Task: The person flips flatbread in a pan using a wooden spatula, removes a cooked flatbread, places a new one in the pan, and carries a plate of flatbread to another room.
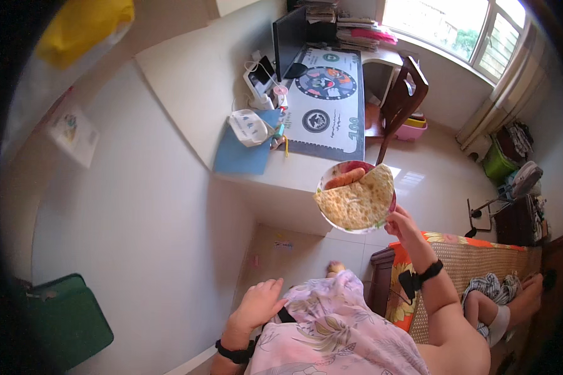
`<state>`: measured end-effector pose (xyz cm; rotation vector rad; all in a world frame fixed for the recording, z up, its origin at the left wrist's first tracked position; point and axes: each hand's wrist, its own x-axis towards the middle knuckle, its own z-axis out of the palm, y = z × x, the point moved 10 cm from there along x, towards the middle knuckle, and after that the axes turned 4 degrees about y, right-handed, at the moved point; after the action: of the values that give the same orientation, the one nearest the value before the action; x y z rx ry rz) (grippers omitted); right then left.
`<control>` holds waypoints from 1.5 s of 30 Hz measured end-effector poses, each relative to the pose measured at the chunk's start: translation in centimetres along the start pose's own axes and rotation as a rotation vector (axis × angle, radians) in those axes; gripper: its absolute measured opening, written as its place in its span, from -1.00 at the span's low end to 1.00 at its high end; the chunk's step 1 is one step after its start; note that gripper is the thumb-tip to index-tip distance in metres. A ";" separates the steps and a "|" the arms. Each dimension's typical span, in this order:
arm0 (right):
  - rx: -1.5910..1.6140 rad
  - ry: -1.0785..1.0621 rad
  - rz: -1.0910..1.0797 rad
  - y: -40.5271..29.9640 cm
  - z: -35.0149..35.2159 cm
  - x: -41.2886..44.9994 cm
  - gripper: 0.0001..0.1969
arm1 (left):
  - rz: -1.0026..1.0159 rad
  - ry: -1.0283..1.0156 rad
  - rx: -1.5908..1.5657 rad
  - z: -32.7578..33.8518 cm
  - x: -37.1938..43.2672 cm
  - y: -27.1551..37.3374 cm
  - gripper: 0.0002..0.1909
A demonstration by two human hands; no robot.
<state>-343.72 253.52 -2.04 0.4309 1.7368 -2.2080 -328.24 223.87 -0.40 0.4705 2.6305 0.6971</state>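
Observation:
My right hand (401, 221) grips the rim of a round patterned plate (324, 178), held out beyond the near end of the desk. On the plate lie a folded browned flatbread (356, 199) and a scored sausage (345, 178) beside its straight edge. Low at my left side, my left hand (261, 300) is bare, its fingers extended near my floral clothing (338, 333). Nothing shows in it. Both wrists wear black bands.
A white desk (291, 178) bears a monitor (290, 42), a printed mat (333, 136) and a blue folder (244, 159). A wooden chair (406, 93) stands at its right. Another person's legs (485, 309) rest on a mat-covered bed (474, 258). A white wall (145, 211) runs along the left.

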 end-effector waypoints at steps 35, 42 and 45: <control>-1.596 -1.092 0.033 13.9 -0.9 12.2 -0.77 | -0.988 0.735 -0.624 11.6 -8.7 5.2 -0.44; -1.172 -0.903 -0.735 12.3 14.8 7.6 -0.86 | -1.395 0.860 -0.291 22.9 -27.3 11.7 -0.50; -1.387 -0.977 -0.936 18.7 15.1 12.8 -0.86 | -1.531 0.974 -0.355 29.1 -34.1 13.5 -0.50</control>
<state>-348.43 233.98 -20.38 -1.6469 2.3202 -0.5852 -282.86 232.73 -7.50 -2.1706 2.3862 0.7946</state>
